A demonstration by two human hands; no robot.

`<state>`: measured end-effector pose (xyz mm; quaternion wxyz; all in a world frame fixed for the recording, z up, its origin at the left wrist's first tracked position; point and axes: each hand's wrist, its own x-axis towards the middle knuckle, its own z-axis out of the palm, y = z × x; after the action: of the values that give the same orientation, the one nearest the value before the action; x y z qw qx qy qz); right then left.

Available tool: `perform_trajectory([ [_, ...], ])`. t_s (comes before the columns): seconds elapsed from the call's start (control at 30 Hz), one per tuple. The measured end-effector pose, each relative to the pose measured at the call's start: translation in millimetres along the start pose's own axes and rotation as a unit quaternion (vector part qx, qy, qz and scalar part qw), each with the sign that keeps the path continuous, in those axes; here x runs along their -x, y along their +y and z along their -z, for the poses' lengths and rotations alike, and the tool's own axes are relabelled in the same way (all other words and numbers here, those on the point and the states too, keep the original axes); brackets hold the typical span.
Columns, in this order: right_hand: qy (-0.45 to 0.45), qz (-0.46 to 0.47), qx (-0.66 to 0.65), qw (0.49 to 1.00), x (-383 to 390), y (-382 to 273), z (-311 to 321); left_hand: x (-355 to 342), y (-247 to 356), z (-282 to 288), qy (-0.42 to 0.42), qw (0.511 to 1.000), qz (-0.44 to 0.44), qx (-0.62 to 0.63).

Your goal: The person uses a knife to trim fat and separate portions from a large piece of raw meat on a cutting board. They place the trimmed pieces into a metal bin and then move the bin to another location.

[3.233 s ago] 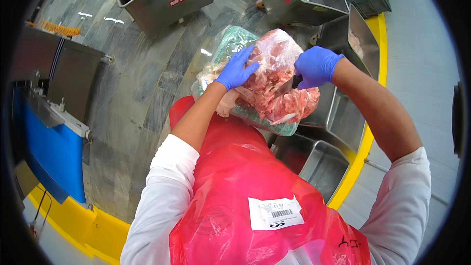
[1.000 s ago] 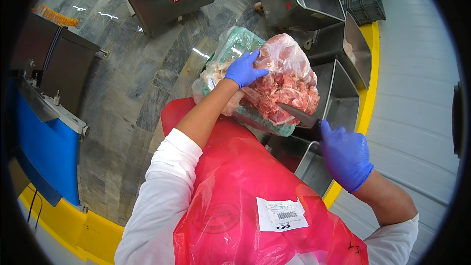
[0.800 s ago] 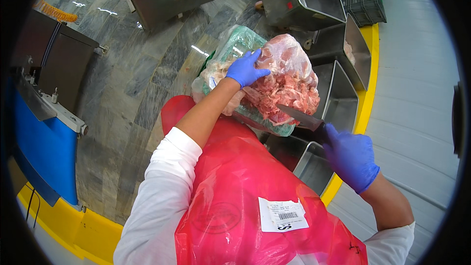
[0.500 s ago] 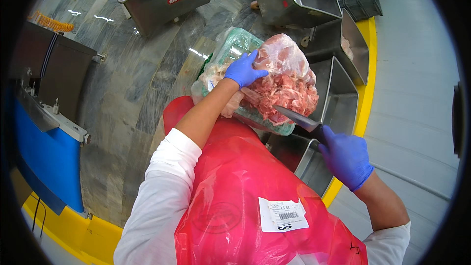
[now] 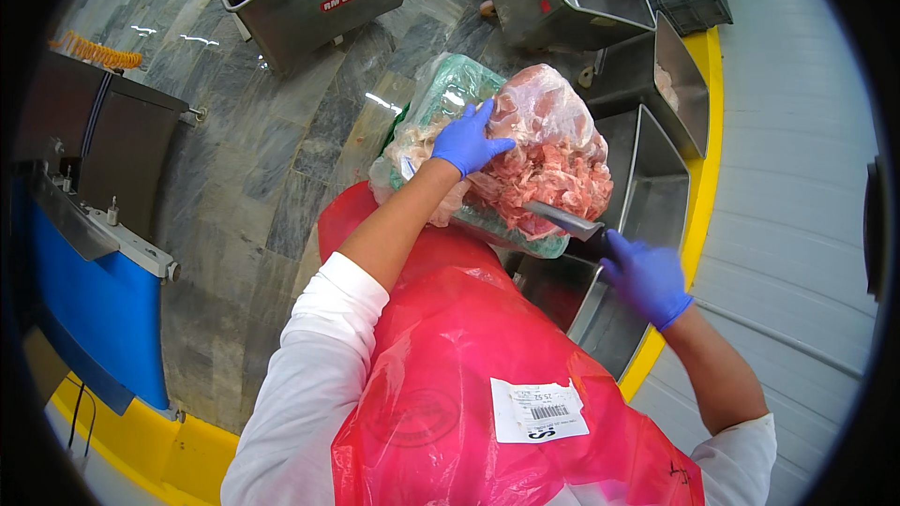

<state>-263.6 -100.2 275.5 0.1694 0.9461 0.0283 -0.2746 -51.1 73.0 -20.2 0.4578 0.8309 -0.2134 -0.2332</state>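
Observation:
A large piece of raw meat, pale on top and shredded red lower down, rests on a green plastic-covered crate, with pale fatty pieces at its left. My left hand, in a blue glove, lies on the meat's left side with fingers spread. My right hand, also gloved and slightly blurred, is closed on the dark handle of a knife, whose blade tip reaches the meat's lower edge. A pink plastic apron covers my front below the crate.
Steel bins stand around: one with meat at top left, others at top right and right. Grey-green crates are stacked by a yellow ledge and white wall. A machine with a blue panel is at left.
Since the first frame, my right hand and knife have drawn back down and rightward from within the meat. Over the last second the hand has shifted slightly up and left. My left hand stays on the meat.

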Motion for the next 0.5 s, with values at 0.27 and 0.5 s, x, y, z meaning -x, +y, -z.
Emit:
perform_trajectory([
  [0.27,0.106,0.109,-0.005,0.988,-7.5,82.6,-72.8,0.9,-0.3,1.2,0.006,1.000,0.002,-0.018],
  [0.5,0.160,0.123,-0.024,0.979,-5.4,101.2,-116.3,2.9,10.7,9.5,-0.002,0.999,0.013,-0.030],
])
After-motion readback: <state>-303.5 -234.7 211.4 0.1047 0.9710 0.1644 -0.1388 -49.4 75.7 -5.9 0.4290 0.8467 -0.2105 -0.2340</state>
